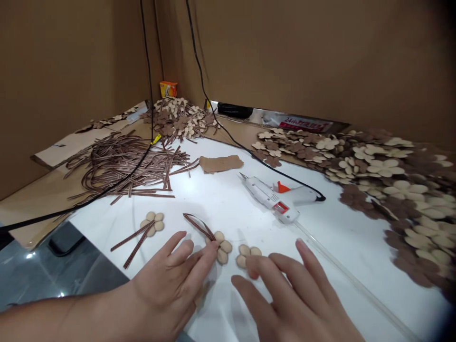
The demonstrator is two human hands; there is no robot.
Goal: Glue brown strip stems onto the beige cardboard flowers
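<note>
Three beige padded flowers lie in a row on a white board [199, 199]. The left flower [159, 217] has a folded brown stitched ribbon [133, 236] across it. On the middle flower [223, 257], my left hand [178, 280] presses the end of another brown ribbon [196, 224] at the centre with its fingertips; the ribbon's loop sticks out to the upper left. My left thumb is hidden. Over the right flower [244, 256] my right hand [292, 294] is open, fingers spread, index fingertip at the flower's near edge. Whether it touches is unclear.
A white glue gun [270, 197] lies on the board, a clear glue stick [349, 280] trailing from its back. Brown ribbons [121, 166] are heaped left. Beige and brown flowers [384, 166] pile up right. A black cable [228, 133] hangs across. Cardboard walls [302, 57] stand behind.
</note>
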